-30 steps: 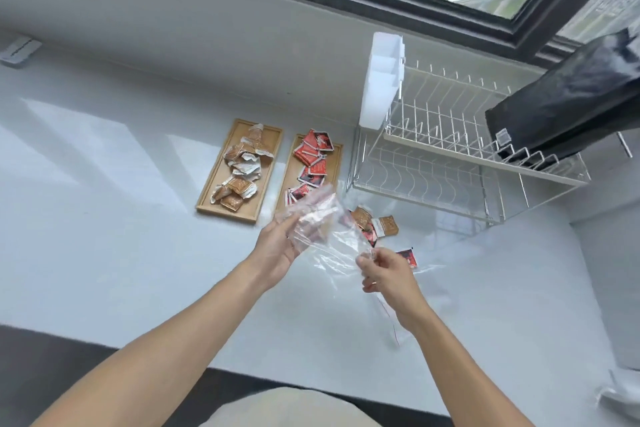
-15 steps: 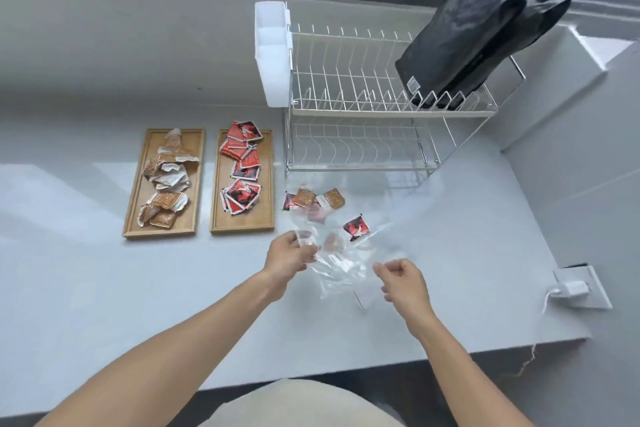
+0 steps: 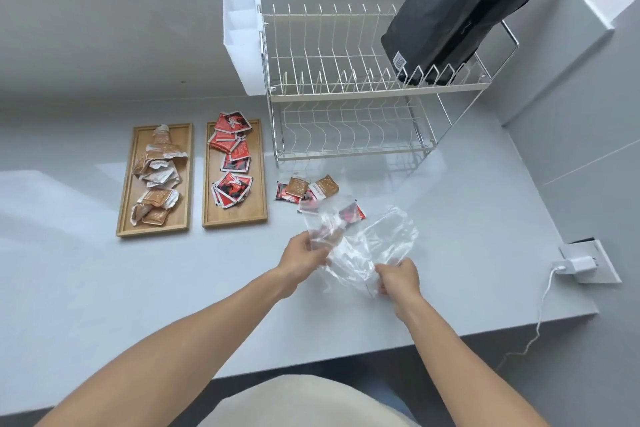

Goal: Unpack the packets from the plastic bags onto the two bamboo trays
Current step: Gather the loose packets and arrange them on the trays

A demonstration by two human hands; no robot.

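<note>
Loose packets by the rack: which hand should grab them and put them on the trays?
Probably the left hand. It is nearer the loose packets and both bamboo trays. The right hand pinches the plastic bag on the side away from the trays.

bamboo trays (image 3: pixel 230 220): 2 | dish rack (image 3: pixel 349 94): 1 | black bags (image 3: pixel 460 7): 2 | hands (image 3: pixel 301 258): 2

Head view, downward (near counter (image 3: pixel 104 288))
</note>
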